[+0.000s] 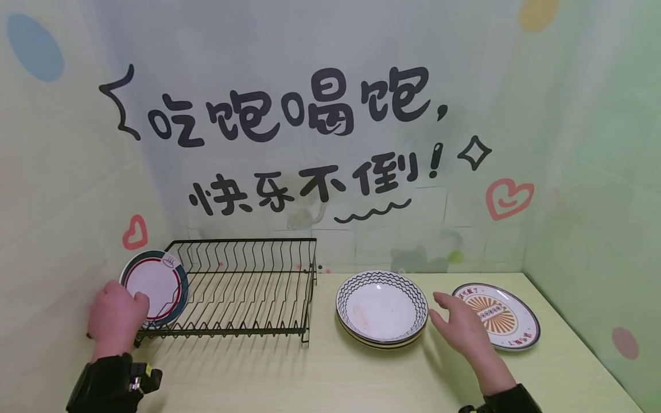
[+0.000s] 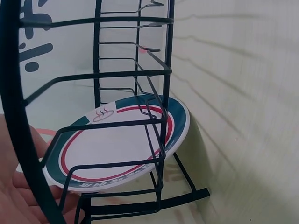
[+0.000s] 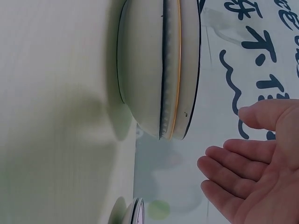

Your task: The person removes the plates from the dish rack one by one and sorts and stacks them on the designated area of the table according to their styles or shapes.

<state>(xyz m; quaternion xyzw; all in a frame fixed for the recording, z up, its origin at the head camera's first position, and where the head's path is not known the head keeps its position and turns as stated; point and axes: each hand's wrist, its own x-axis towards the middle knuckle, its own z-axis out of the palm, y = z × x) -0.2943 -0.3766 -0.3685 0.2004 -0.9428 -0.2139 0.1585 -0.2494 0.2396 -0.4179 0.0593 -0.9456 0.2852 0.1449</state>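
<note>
My left hand (image 1: 116, 315) pinches the left rim of a white plate with a teal edge and a red ring (image 1: 152, 284). The plate stands tilted in the left end of a black wire dish rack (image 1: 242, 332). In the left wrist view the rack's wires cross in front of this plate (image 2: 110, 147), and the fingers (image 2: 35, 200) lie at its rim. My right hand (image 1: 465, 324) is held out with extended fingers, just right of a stack of shallow bowls (image 1: 381, 310). In the right wrist view the palm (image 3: 266, 177) shows nothing in it.
A white oval-looking plate with an orange sunburst (image 1: 521, 330) lies on the table (image 1: 351, 378), partly behind the right hand. Printed cloth walls (image 1: 583, 172) enclose the table at the back and sides.
</note>
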